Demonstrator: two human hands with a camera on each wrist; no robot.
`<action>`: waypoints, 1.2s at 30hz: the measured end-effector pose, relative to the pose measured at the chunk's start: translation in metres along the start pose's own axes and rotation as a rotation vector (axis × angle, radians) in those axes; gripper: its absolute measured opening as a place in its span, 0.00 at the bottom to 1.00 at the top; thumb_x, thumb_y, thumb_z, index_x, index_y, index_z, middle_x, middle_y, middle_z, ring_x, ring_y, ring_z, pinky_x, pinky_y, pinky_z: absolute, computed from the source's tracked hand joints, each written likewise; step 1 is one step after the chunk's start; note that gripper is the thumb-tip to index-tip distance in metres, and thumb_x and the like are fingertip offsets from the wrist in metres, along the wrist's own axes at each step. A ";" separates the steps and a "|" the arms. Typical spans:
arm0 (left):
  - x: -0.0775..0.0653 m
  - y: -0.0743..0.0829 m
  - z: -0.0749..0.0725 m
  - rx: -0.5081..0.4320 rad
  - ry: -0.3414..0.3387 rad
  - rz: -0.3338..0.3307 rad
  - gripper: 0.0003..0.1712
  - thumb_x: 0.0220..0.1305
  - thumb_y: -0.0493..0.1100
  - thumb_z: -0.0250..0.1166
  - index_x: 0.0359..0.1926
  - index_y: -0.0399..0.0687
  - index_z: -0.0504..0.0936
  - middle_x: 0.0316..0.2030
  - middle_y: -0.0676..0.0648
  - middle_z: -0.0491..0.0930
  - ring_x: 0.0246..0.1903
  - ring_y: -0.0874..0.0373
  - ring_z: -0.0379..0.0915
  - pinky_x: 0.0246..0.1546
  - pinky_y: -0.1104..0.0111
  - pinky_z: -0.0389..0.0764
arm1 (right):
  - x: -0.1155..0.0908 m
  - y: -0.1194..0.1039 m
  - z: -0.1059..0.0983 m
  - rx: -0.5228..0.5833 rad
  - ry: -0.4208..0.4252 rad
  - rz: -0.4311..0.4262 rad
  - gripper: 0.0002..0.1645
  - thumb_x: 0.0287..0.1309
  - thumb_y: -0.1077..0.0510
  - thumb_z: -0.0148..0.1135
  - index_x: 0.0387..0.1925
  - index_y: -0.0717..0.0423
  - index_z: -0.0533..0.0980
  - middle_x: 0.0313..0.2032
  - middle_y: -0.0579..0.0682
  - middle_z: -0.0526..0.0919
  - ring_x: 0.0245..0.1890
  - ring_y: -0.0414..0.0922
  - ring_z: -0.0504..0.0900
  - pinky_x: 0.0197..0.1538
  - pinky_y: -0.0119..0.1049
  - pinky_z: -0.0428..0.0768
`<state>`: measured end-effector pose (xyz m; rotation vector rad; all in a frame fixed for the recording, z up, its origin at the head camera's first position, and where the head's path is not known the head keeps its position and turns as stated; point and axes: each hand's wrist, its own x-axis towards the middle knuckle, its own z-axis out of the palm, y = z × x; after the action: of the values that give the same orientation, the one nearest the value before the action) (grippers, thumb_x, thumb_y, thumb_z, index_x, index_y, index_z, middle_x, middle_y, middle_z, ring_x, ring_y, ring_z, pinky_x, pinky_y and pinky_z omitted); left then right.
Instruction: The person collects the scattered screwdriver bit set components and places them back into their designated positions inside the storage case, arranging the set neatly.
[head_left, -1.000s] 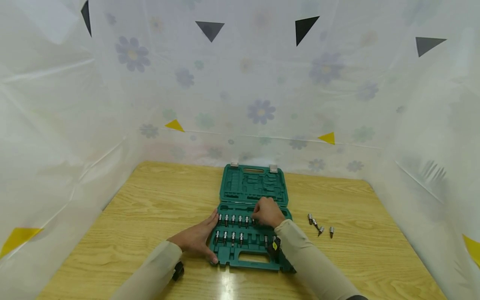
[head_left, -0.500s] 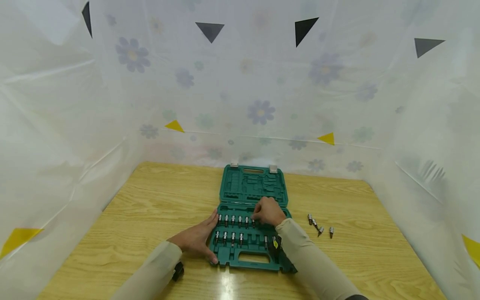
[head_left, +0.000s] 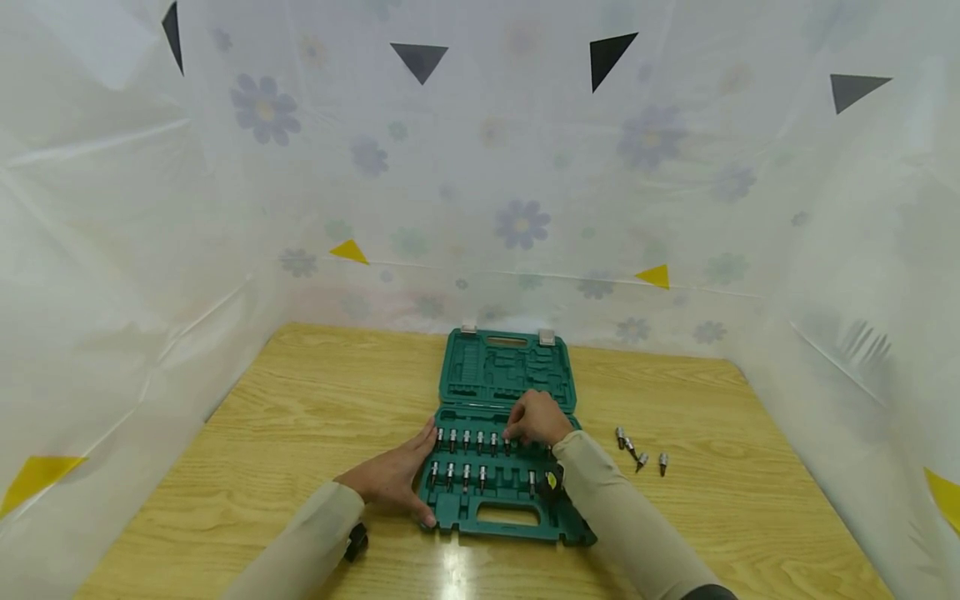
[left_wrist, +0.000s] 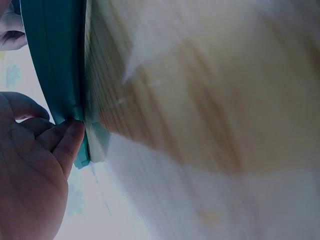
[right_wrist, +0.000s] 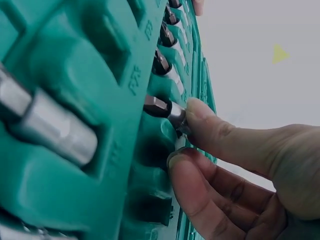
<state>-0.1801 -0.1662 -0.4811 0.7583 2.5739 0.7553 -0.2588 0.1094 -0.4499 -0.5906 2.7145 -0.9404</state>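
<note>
Bit (right_wrist: 175, 114) sits in the back row of the case (head_left: 448, 508), between two and three o'clock from the left hand (head_left: 393, 477). The right hand (head_left: 537, 419) presses its thumb on the shiny end, forefinger bent and slightly parted from the thumb; I cannot tell if it touches the bit. Left fingers lie spread against the case's nine o'clock edge. Since a second ago, the right hand has edged toward twelve o'clock, baring more of the bit.
</note>
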 end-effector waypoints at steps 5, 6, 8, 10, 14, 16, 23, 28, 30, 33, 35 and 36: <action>0.000 0.000 0.001 -0.010 -0.004 0.006 0.77 0.39 0.66 0.76 0.75 0.36 0.37 0.75 0.39 0.28 0.73 0.43 0.37 0.67 0.49 0.56 | 0.002 0.001 -0.001 0.005 -0.010 0.028 0.07 0.49 0.62 0.73 0.20 0.55 0.84 0.16 0.48 0.81 0.16 0.43 0.78 0.24 0.37 0.78; 0.000 0.000 0.001 -0.010 -0.004 0.009 0.77 0.39 0.66 0.76 0.75 0.36 0.37 0.75 0.39 0.28 0.73 0.43 0.37 0.67 0.49 0.56 | 0.002 0.001 -0.001 0.008 -0.012 0.034 0.07 0.49 0.61 0.73 0.19 0.55 0.84 0.16 0.49 0.81 0.16 0.44 0.78 0.24 0.37 0.78; -0.001 0.000 0.001 -0.010 -0.003 0.011 0.77 0.39 0.66 0.76 0.75 0.35 0.37 0.75 0.39 0.27 0.73 0.43 0.37 0.67 0.50 0.56 | 0.003 0.001 -0.001 0.010 -0.016 0.037 0.07 0.48 0.61 0.74 0.19 0.55 0.84 0.16 0.49 0.81 0.16 0.44 0.78 0.24 0.38 0.79; -0.001 0.000 0.001 -0.010 -0.003 0.009 0.77 0.39 0.66 0.76 0.75 0.36 0.37 0.75 0.39 0.27 0.73 0.43 0.37 0.67 0.50 0.56 | 0.003 0.002 -0.002 0.020 -0.020 0.049 0.06 0.48 0.61 0.74 0.20 0.55 0.84 0.16 0.49 0.81 0.17 0.44 0.79 0.24 0.38 0.80; 0.000 0.000 0.001 -0.009 -0.001 0.003 0.77 0.39 0.66 0.76 0.75 0.36 0.37 0.75 0.39 0.27 0.73 0.43 0.38 0.67 0.50 0.56 | 0.005 0.005 -0.002 0.040 -0.026 0.060 0.05 0.47 0.61 0.75 0.21 0.55 0.84 0.18 0.49 0.82 0.18 0.44 0.80 0.25 0.37 0.80; 0.000 0.001 0.001 -0.009 -0.003 0.002 0.77 0.39 0.66 0.76 0.75 0.36 0.37 0.75 0.39 0.27 0.73 0.43 0.38 0.67 0.50 0.56 | 0.007 0.008 -0.001 0.057 -0.032 0.068 0.05 0.47 0.60 0.75 0.21 0.54 0.84 0.18 0.48 0.82 0.18 0.44 0.80 0.25 0.37 0.80; 0.000 0.000 0.000 -0.009 -0.005 0.005 0.78 0.39 0.66 0.76 0.75 0.36 0.37 0.75 0.39 0.27 0.73 0.43 0.38 0.67 0.50 0.57 | 0.012 0.013 -0.002 0.082 -0.051 0.073 0.06 0.46 0.60 0.75 0.21 0.55 0.84 0.18 0.48 0.82 0.18 0.44 0.80 0.26 0.37 0.80; 0.000 0.000 0.000 -0.012 -0.005 0.003 0.77 0.39 0.66 0.76 0.75 0.36 0.37 0.75 0.39 0.27 0.73 0.43 0.38 0.67 0.50 0.57 | 0.014 0.013 -0.004 0.076 -0.058 0.075 0.06 0.46 0.60 0.76 0.21 0.55 0.84 0.17 0.48 0.81 0.18 0.45 0.79 0.25 0.38 0.80; 0.001 0.000 0.000 -0.012 -0.004 0.000 0.78 0.39 0.66 0.76 0.75 0.36 0.37 0.75 0.39 0.27 0.73 0.43 0.38 0.67 0.49 0.57 | 0.014 0.013 -0.005 0.066 -0.060 0.075 0.07 0.45 0.60 0.76 0.20 0.55 0.84 0.16 0.48 0.81 0.17 0.45 0.79 0.25 0.38 0.79; 0.001 -0.001 0.001 -0.010 -0.004 -0.002 0.78 0.39 0.66 0.76 0.75 0.37 0.37 0.75 0.40 0.27 0.73 0.43 0.38 0.67 0.49 0.56 | 0.014 0.012 -0.005 0.047 -0.063 0.080 0.08 0.45 0.60 0.76 0.19 0.55 0.83 0.16 0.48 0.81 0.17 0.45 0.79 0.25 0.38 0.79; 0.001 -0.001 0.001 -0.010 -0.003 -0.002 0.78 0.39 0.66 0.76 0.75 0.37 0.37 0.75 0.40 0.27 0.73 0.43 0.38 0.67 0.50 0.56 | 0.015 0.012 -0.005 0.033 -0.063 0.083 0.08 0.44 0.59 0.77 0.19 0.55 0.83 0.16 0.48 0.80 0.17 0.45 0.79 0.25 0.38 0.79; 0.001 -0.001 0.001 -0.011 -0.003 -0.002 0.78 0.39 0.66 0.77 0.75 0.37 0.37 0.75 0.40 0.27 0.73 0.43 0.38 0.67 0.50 0.56 | 0.015 0.011 -0.005 0.024 -0.063 0.084 0.09 0.44 0.59 0.77 0.19 0.55 0.82 0.16 0.48 0.80 0.17 0.45 0.79 0.25 0.38 0.79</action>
<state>-0.1811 -0.1659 -0.4824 0.7533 2.5656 0.7663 -0.2775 0.1139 -0.4540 -0.4898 2.6459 -0.9164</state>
